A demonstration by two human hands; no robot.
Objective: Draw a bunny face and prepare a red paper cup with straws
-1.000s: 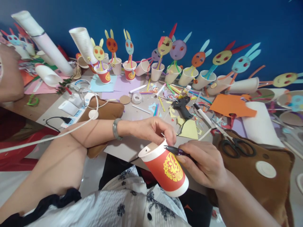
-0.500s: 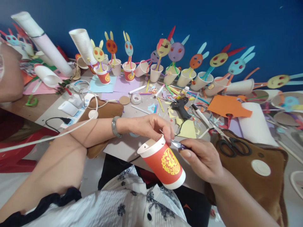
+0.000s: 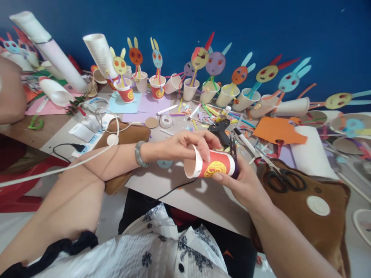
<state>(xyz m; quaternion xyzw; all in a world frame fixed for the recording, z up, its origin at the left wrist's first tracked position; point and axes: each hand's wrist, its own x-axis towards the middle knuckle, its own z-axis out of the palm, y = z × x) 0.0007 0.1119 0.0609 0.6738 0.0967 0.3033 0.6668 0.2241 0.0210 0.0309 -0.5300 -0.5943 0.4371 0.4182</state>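
Note:
A red paper cup (image 3: 222, 161) with a white rim and a yellow emblem lies tipped on its side in the air, its mouth facing left. My left hand (image 3: 193, 143) is closed on it from above near the rim, fingers over the wall. From the right, my right hand (image 3: 243, 181) supports the cup's base end, thumb against the emblem. A dark purple tool (image 3: 234, 156) with a looped handle, apparently scissors, is also in this hand, behind the cup's base; its blades are hidden. Small dark marks show near the rim.
Rabbit-faced paper figures in cups (image 3: 210, 92) line the blue wall. A black glue gun (image 3: 222, 131) lies among paper scraps, its cord running below the cup. Black-handled scissors (image 3: 285, 180) rest on a brown cushion (image 3: 292, 216). A white cable (image 3: 58, 175) crosses my left arm.
The cup has risen and turned onto its side, mouth to the left. My right hand has shifted its hold on the purple tool, whose blade showed at the rim before, and now supports the cup's base.

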